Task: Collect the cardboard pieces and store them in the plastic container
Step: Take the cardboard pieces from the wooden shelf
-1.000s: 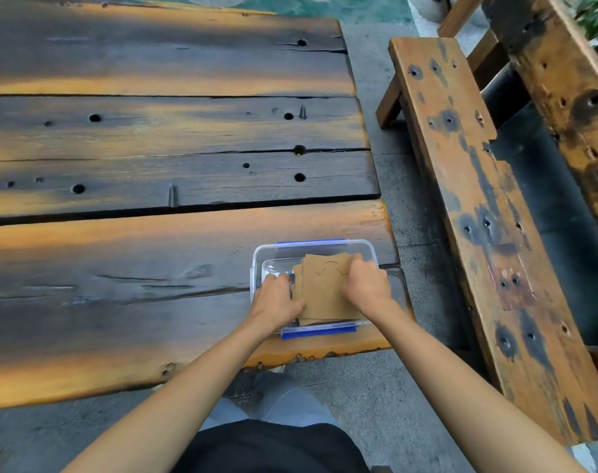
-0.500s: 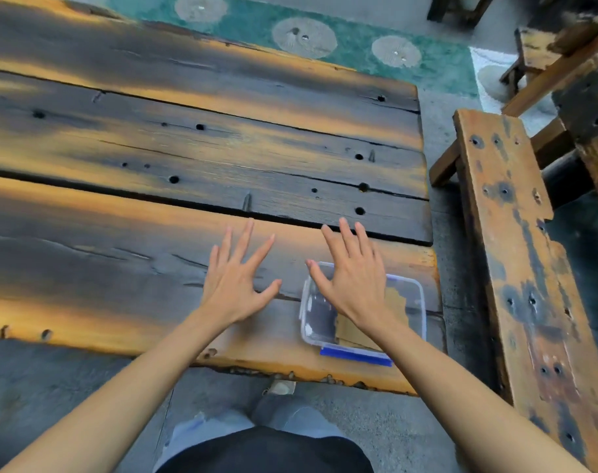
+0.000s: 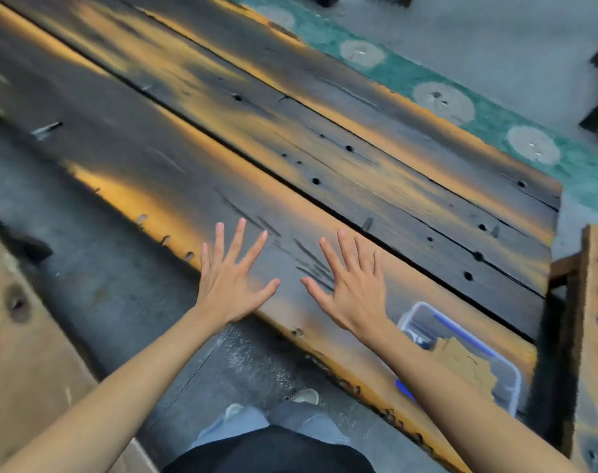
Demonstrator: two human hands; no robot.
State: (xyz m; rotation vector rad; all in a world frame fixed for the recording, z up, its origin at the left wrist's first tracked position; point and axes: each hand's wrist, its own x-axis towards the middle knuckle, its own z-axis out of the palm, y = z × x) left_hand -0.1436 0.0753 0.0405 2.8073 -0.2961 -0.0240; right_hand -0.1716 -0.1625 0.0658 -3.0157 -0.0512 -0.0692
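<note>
A clear plastic container with blue clips sits at the near right corner of the wooden table. Brown cardboard pieces lie flat inside it. My right forearm crosses its near side. My left hand hovers over the table's near edge, fingers spread, holding nothing. My right hand is beside it, left of the container, also spread and empty. No cardboard shows on the tabletop.
A wooden bench stands right of the table. Another wooden plank lies at the lower left. Grey floor and a green strip with pale round spots lie beyond the table. My shoes show below.
Both hands have left the cardboard in the container and spread open over the table. The view has swung left, so the container now sits at the lower right.
</note>
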